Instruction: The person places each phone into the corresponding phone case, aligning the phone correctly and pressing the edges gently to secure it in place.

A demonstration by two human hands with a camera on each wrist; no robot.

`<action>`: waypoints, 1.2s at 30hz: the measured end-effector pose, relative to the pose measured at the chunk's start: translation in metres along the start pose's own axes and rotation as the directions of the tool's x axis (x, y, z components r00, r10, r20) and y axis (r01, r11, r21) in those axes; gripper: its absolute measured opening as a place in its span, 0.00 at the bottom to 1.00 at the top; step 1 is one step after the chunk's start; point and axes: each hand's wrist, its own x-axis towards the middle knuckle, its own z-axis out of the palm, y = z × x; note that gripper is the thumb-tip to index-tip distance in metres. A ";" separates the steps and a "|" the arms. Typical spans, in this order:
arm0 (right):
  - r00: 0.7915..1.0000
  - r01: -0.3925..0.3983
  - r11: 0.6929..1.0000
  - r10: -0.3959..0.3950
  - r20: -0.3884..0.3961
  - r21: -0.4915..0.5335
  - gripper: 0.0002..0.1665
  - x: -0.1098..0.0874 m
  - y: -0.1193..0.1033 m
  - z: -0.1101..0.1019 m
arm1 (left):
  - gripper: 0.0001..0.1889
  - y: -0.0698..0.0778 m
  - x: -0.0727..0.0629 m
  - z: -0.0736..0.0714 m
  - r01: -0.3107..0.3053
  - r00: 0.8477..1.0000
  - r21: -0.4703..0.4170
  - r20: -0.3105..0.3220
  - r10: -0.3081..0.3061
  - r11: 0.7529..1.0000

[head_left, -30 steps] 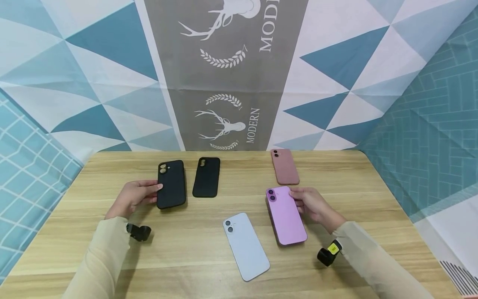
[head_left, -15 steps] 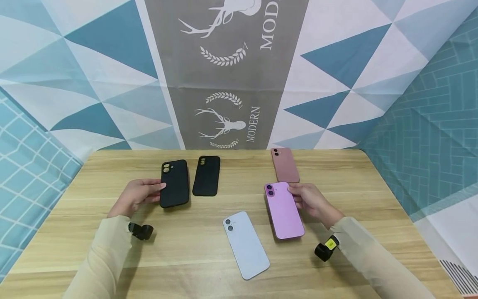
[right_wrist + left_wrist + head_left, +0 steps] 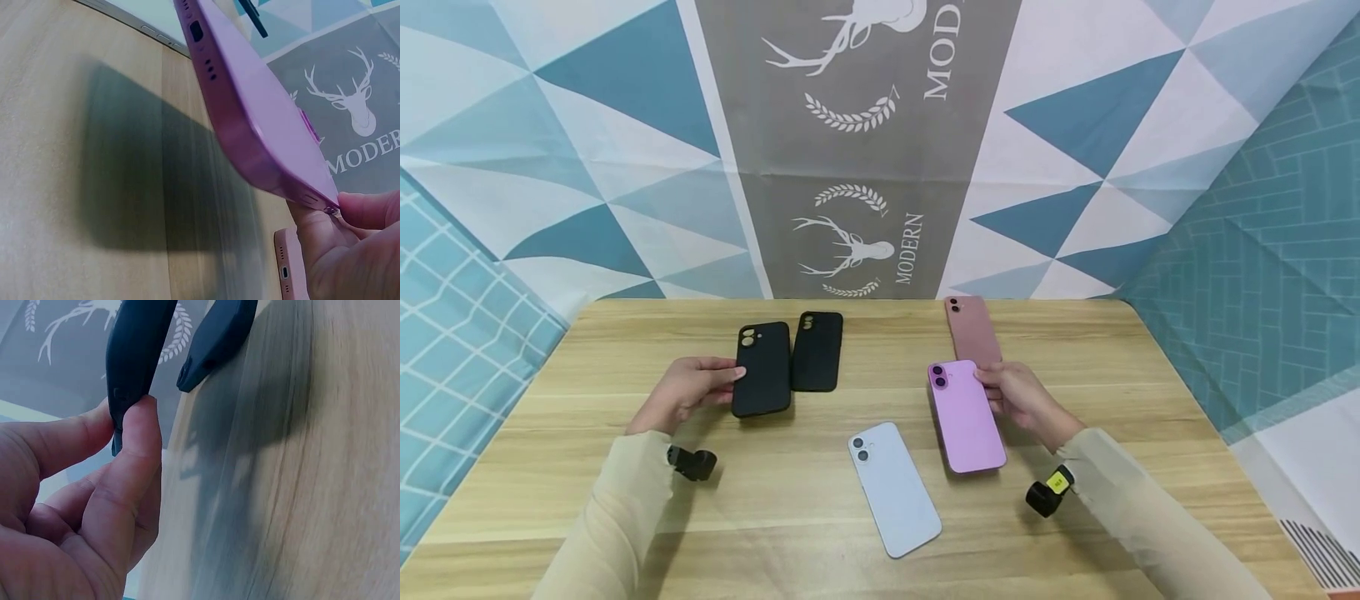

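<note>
My left hand (image 3: 688, 390) pinches the left edge of a black phone case (image 3: 763, 371) between thumb and fingers. Wood tone shows through the case's camera holes. In the left wrist view, this case (image 3: 134, 353) is seen edge-on, raised off the table. A second black case (image 3: 818, 354) lies right beside it. My right hand (image 3: 1026, 400) grips a lilac phone (image 3: 968, 421) by its upper right edge, back side up. The right wrist view shows the phone (image 3: 262, 119) tilted above its shadow. Between the hands, a pale blue phone (image 3: 897, 492) lies camera side up.
A dusty-pink phone (image 3: 972, 329) lies near the table's back edge, partly overlapped by the lilac phone and right hand in the head view. Patterned cloth (image 3: 857, 150) rises behind the wooden table (image 3: 790, 508). Both wrists wear small black cameras.
My left hand has carried the black case to the right, up against the second case in this view. My right hand has moved the lilac phone slightly left and away from me.
</note>
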 end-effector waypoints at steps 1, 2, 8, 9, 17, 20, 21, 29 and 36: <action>1.000 0.000 1.000 0.000 -0.003 -0.004 0.07 0.000 0.000 0.001 | 0.32 0.000 -0.001 0.001 -0.002 1.000 0.001 0.004 0.002 1.000; 1.000 -0.001 1.000 0.001 -0.007 -0.010 0.08 0.001 -0.001 0.001 | 0.32 0.001 -0.001 0.002 -0.002 1.000 0.003 0.006 0.002 1.000; 1.000 -0.003 0.999 0.002 -0.020 -0.034 0.14 0.003 -0.002 0.004 | 0.31 0.005 -0.002 0.009 -0.004 1.000 -0.004 0.016 0.004 1.000; 1.000 -0.003 0.999 0.002 -0.021 -0.034 0.15 0.004 -0.002 0.004 | 0.31 0.006 -0.002 0.010 -0.006 1.000 -0.008 0.018 0.006 1.000; 1.000 0.009 1.000 -0.009 0.002 -0.011 0.20 0.008 -0.005 0.006 | 0.30 0.012 -0.002 0.020 -0.022 0.999 0.005 0.024 0.022 1.000; 1.000 0.012 1.000 -0.012 0.003 -0.007 0.22 0.009 -0.007 0.007 | 0.30 0.015 -0.003 0.025 -0.024 0.999 0.005 0.032 0.024 1.000; 1.000 0.013 1.000 -0.013 0.003 -0.005 0.22 0.009 -0.008 0.007 | 0.30 0.017 -0.003 0.027 -0.027 0.999 0.004 0.036 0.027 1.000; 1.000 0.006 1.000 -0.006 -0.003 0.013 0.22 0.012 -0.010 0.011 | 0.29 0.021 -0.001 0.039 -0.027 0.998 -0.032 0.048 0.028 0.999; 1.000 0.002 1.000 -0.002 0.000 0.012 0.25 0.013 -0.011 0.012 | 0.28 0.022 0.000 0.045 -0.028 0.999 -0.043 0.043 0.030 0.999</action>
